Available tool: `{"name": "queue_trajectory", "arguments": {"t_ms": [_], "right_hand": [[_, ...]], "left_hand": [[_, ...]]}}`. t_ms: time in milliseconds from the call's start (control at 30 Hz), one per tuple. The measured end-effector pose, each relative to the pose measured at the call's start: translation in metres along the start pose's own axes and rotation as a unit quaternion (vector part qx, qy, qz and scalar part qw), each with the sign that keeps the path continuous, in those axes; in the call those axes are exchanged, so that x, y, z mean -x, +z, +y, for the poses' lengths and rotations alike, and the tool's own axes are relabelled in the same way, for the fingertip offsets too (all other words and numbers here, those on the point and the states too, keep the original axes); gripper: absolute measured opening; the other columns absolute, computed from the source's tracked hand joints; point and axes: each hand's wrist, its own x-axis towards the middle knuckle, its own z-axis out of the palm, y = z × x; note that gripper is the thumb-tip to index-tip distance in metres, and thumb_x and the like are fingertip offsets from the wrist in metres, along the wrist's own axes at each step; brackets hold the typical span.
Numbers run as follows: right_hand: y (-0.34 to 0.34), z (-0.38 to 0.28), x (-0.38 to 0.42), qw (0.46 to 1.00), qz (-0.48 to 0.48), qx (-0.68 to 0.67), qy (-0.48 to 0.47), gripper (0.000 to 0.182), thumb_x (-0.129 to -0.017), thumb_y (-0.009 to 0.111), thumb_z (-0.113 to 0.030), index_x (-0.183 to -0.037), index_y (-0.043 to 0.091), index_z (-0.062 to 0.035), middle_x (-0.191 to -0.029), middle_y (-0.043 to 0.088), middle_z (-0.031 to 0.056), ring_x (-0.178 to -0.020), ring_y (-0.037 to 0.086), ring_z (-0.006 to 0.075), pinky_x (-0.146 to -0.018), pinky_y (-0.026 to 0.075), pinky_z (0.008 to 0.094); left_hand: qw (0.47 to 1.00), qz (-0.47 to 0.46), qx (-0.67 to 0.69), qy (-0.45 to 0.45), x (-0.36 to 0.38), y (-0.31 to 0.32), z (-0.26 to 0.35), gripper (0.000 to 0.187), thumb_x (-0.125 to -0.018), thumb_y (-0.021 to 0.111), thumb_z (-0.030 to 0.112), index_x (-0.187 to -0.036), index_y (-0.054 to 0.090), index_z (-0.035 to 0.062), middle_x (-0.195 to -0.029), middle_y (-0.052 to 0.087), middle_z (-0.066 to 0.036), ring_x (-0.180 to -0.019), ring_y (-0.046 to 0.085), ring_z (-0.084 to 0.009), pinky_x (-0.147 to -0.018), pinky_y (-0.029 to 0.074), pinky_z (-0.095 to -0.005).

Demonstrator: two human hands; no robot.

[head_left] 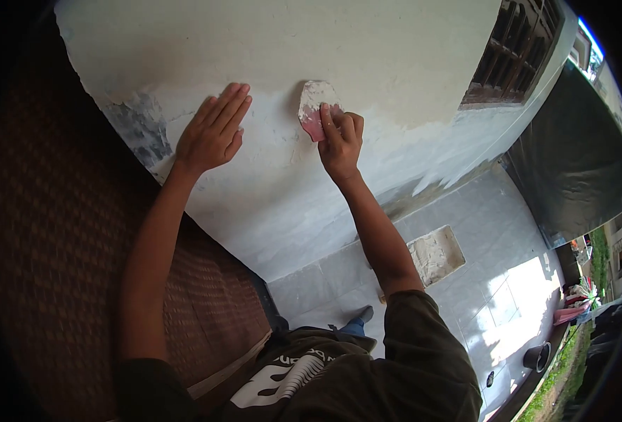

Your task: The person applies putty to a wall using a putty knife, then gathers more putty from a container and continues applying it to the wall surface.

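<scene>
My right hand (342, 144) grips a pink putty scraper (314, 121) whose upper part is coated in whitish filler. The scraper lies against or very close to the pale wall (276, 42), with my index finger stretched along its face. To the left, my left hand (216, 130) rests flat on the wall, fingers extended and holding nothing. Beside it is a dark, flaking patch (142, 126) near the wall's left edge. Whiter filler is smeared across the wall below and between both hands.
A tray of whitish filler (437, 254) sits on the grey tiled floor (483, 204), partly behind my right arm. A barred window (515, 49) is at upper right. Brown woven-looking material (65, 232) spans the left. A dark bucket (536, 357) stands near the floor's right edge.
</scene>
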Motion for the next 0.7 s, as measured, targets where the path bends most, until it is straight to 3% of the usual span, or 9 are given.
{"name": "queue_trajectory", "arguments": {"t_ms": [267,400,533,600,700], "right_hand": [[0.037,0.009,0.025,0.999,-0.001,0.028,-0.024,0.056,-0.065,0.068,0.009,-0.121,0.067,0.0035,-0.092,0.059,0.0084,-0.084,0.055,0.0279,-0.071,0.052,0.036],[0.035,-0.004,0.05,0.999,-0.034,0.013,0.027,0.056,-0.065,0.064,0.015,-0.12,0.065,0.008,-0.087,0.056,0.0103,-0.079,0.055,0.0291,-0.066,0.05,0.037],[0.015,-0.048,0.092,0.986,-0.097,-0.051,0.124,0.059,-0.068,0.07,0.014,-0.126,0.064,0.0032,-0.094,0.06,0.012,-0.077,0.052,0.0278,-0.069,0.048,0.0365],[0.005,-0.066,0.091,0.987,-0.076,-0.096,0.105,0.055,-0.071,0.077,0.007,-0.124,0.066,0.0018,-0.082,0.054,0.0079,-0.073,0.05,0.0248,-0.067,0.047,0.0349],[-0.002,-0.05,0.04,0.996,0.007,-0.039,0.075,0.053,-0.073,0.076,0.007,-0.124,0.067,0.001,-0.076,0.046,0.0042,-0.07,0.045,0.0213,-0.062,0.043,0.0323]], "left_hand": [[1.0,0.018,-0.01,0.003,0.0,0.0,0.001,0.056,-0.09,0.054,0.019,-0.142,0.05,-0.0007,-0.155,0.043,-0.009,-0.148,0.033,-0.021,-0.122,0.018,-0.0416],[0.999,0.021,-0.028,0.006,0.0,0.0,0.003,0.055,-0.091,0.053,0.02,-0.142,0.051,-0.0011,-0.155,0.044,-0.009,-0.147,0.034,-0.0212,-0.121,0.021,-0.0417],[1.0,0.017,-0.015,0.006,-0.001,0.0,0.003,0.055,-0.091,0.052,0.02,-0.141,0.051,-0.0012,-0.155,0.044,-0.009,-0.147,0.034,-0.0211,-0.121,0.022,-0.0416],[1.0,0.011,-0.011,0.003,0.0,0.0,0.003,0.055,-0.091,0.053,0.02,-0.141,0.051,-0.0012,-0.155,0.044,-0.008,-0.147,0.034,-0.021,-0.12,0.022,-0.0412],[1.0,0.012,-0.026,0.007,0.0,-0.001,0.004,0.055,-0.091,0.053,0.02,-0.142,0.051,-0.0014,-0.155,0.044,-0.008,-0.147,0.034,-0.021,-0.121,0.022,-0.0406]]}}
